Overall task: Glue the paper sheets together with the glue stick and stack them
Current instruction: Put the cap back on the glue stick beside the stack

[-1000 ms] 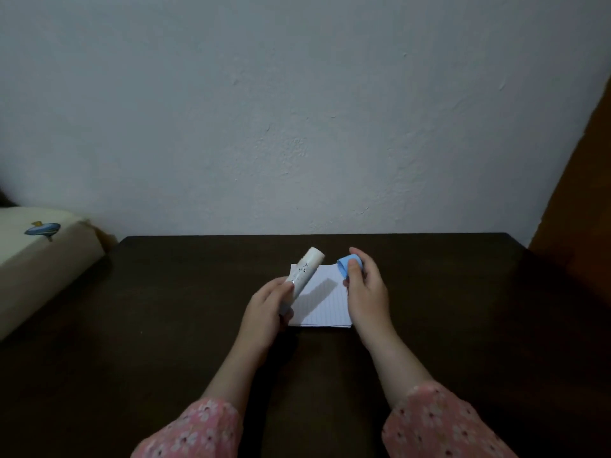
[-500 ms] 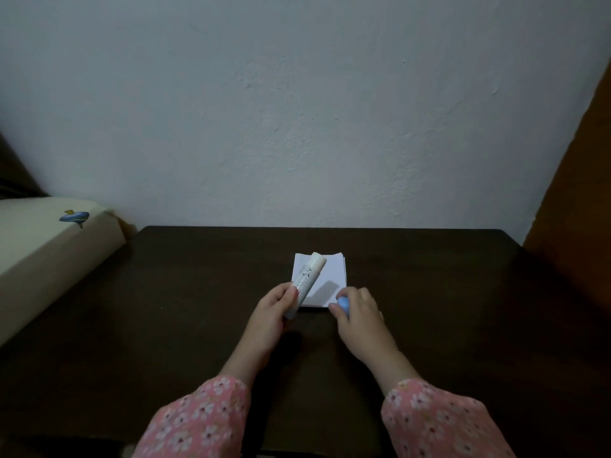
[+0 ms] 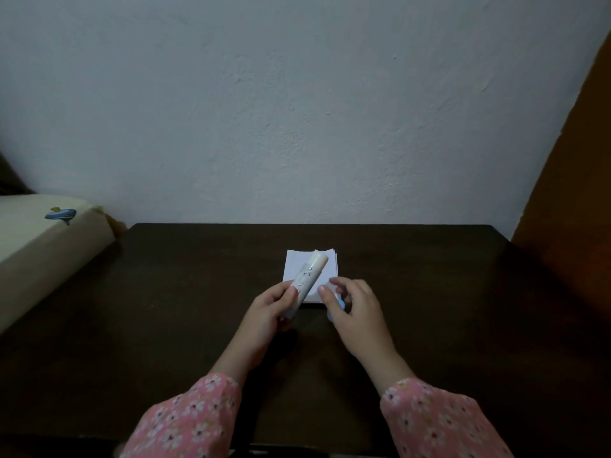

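while the hands grip glue stick (image 3: 310, 274) and blue cap (image 3: 339, 305) over the paper stack (image 3: 297, 264), a cream cushion (image 3: 43, 239) lies left.

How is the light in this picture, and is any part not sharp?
Head view: dim, even light, no glare; the dark table swallows detail; the paper sheets stand out brightest; the glue stick print looks soft; wide-angle bending shows at the edges.

The print on the glue stick (image 3: 309, 276) is too blurred to read.
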Demonstrator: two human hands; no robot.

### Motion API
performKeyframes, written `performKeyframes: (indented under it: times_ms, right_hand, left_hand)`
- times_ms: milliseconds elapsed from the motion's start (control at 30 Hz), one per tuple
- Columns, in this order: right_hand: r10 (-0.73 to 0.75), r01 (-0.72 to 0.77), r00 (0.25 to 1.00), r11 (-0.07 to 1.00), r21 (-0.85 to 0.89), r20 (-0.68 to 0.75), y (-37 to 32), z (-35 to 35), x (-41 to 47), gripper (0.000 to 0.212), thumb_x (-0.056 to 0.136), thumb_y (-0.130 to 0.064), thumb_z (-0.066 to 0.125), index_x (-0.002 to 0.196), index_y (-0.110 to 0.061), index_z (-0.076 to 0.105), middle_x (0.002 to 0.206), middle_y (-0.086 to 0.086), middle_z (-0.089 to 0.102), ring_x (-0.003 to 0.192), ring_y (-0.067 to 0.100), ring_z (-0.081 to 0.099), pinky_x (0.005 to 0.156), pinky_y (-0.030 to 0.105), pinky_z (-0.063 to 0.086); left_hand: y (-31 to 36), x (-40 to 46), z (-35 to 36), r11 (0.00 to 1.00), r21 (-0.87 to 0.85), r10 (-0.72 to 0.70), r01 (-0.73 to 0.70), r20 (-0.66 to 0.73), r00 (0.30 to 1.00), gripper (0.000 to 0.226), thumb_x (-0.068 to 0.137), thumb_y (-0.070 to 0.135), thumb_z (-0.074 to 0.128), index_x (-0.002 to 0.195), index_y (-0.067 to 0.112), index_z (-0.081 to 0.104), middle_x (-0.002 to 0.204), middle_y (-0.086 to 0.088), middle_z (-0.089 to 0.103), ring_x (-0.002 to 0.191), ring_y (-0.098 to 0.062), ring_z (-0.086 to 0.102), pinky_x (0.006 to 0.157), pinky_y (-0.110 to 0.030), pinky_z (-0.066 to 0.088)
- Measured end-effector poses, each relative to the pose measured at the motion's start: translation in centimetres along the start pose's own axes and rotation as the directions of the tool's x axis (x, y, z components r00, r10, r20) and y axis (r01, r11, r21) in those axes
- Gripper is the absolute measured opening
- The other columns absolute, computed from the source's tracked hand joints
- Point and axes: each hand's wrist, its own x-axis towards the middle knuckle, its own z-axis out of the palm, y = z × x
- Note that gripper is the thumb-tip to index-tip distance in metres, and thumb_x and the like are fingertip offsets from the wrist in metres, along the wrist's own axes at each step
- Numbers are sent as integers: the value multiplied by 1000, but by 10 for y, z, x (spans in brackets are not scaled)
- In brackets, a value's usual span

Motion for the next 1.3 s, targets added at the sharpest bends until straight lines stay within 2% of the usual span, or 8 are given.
performKeyframes:
  times_ms: [133,233,400,700,900,1133,1233,1300]
  right_hand:
    - [150,-150,988,852,502,40,-18,7,-19,11,86,-35,68,89,-25,68,90,-3,73,87,6,69,75,16,52]
    - [247,-211,968,728,653,38,-25,4,-26,4,88,-26,68,86,-23,69,85,-6,74,78,0,68,63,12,49]
    - [349,-311,933,668,675,85,-20,0,-34,17,88,-32,66,101,-22,67,97,-3,74,90,10,70,76,27,55]
    - [308,-285,947,685,671,87,-19,-1,-23,20,81,-36,71,96,-22,69,90,-3,75,88,16,71,83,36,57]
    - [242,-261,963,747,611,115,-19,-6,-8,17,85,-31,70,97,-19,71,87,-1,75,67,9,63,65,23,51]
    - [205,-239,971,787,569,125,-17,-6,-4,20,87,-30,68,102,-18,69,83,-3,73,59,-1,60,59,16,47]
    - [210,-227,973,781,581,98,-18,-3,-4,16,88,-29,67,99,-18,69,79,-5,72,57,-2,60,55,13,47]
    - [231,-235,969,760,606,86,-18,-2,-3,15,87,-30,68,96,-18,70,78,-5,73,58,0,60,56,14,48]
  left_hand:
    - [5,-7,10,998,-36,64,-59,146,987,35,85,36,62,115,19,69,81,6,65,65,-4,53,56,-20,40]
    - [10,-14,15,997,-23,71,-69,110,991,36,81,34,71,115,21,69,97,4,70,74,-2,60,61,-17,44]
    - [4,-24,8,999,45,10,-10,-4,1000,39,70,31,81,106,27,68,97,-5,69,83,-24,63,77,-36,54]
    - [3,-24,11,995,92,37,-30,-69,997,32,69,18,83,98,18,68,77,-2,69,70,-15,61,65,-25,52]
    - [1,-13,7,999,48,-13,14,-24,1000,32,69,36,77,91,13,71,70,-1,64,59,-9,54,53,-20,43]
    - [4,-8,10,977,-38,-206,209,71,976,60,89,48,49,97,-10,60,61,-8,56,47,-12,46,46,-20,37]
    - [5,-9,10,987,82,-138,135,38,990,52,92,49,45,88,1,64,56,-1,58,48,-10,47,50,-20,39]
    - [4,-10,9,992,118,-43,41,16,999,41,81,51,58,90,11,67,65,-2,61,53,-10,50,54,-24,42]
